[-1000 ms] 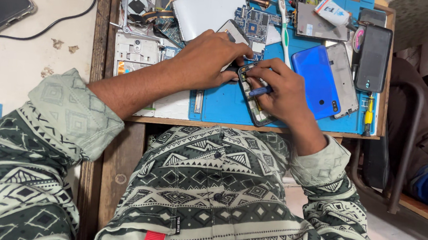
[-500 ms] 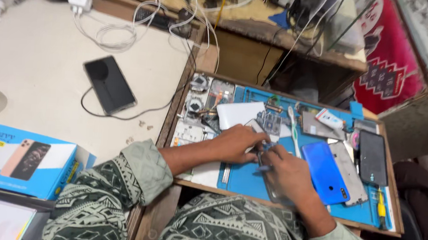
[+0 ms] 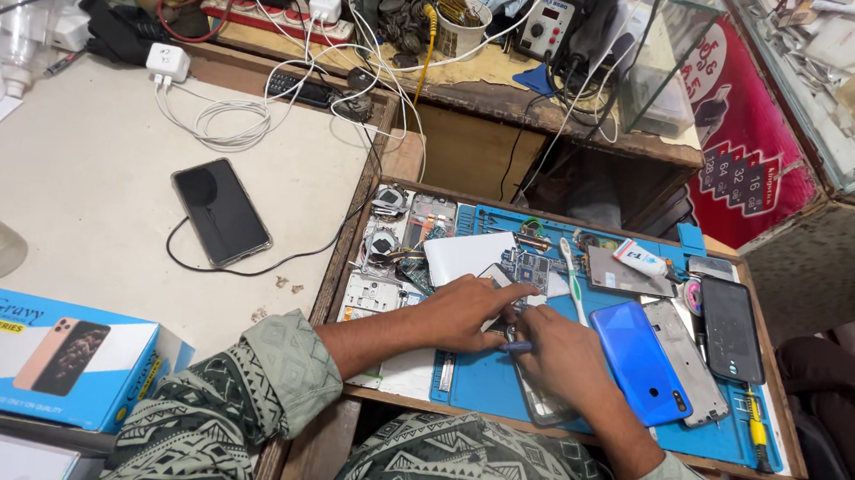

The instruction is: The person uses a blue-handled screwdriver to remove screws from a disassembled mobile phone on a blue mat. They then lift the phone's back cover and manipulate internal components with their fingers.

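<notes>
My left hand lies flat on an opened phone body that rests on a blue work mat in a wooden tray. Its fingers press down on the phone's upper end. My right hand is just to the right and holds a small blue-handled tool, its tip against the phone beside the left fingers. Most of the phone is hidden under both hands. A small circuit board lies just beyond my fingers.
A blue phone back cover, a grey frame and a dark phone lie to the right on the mat. A white toothbrush and phone parts lie behind. On the beige table left: a black phone on a cable, a blue box.
The view has lifted and pulled back, so the table on the left and the cluttered shelf behind now show. Both hands stay on the opened phone in the same grip.
</notes>
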